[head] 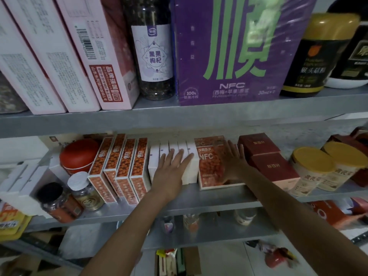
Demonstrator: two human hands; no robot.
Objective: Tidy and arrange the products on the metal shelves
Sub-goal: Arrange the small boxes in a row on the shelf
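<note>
On the middle metal shelf (199, 204) a row of several white boxes (155, 162) stands upright. My left hand (171, 172) lies flat against their fronts with straight fingers. Right of them stands an orange NFC box (211, 164). My right hand (235, 162) presses flat on its right side, fingers straight and spread. Several orange-patterned boxes (123, 166) stand in a row left of the white ones.
Two dark red boxes (264, 158) and two yellow-lidded tubs (316, 168) sit to the right. A red tin (77, 156) and two small jars (85, 192) are at the left. The upper shelf holds pink boxes (79, 56), a bottle (153, 48) and a purple carton (235, 50).
</note>
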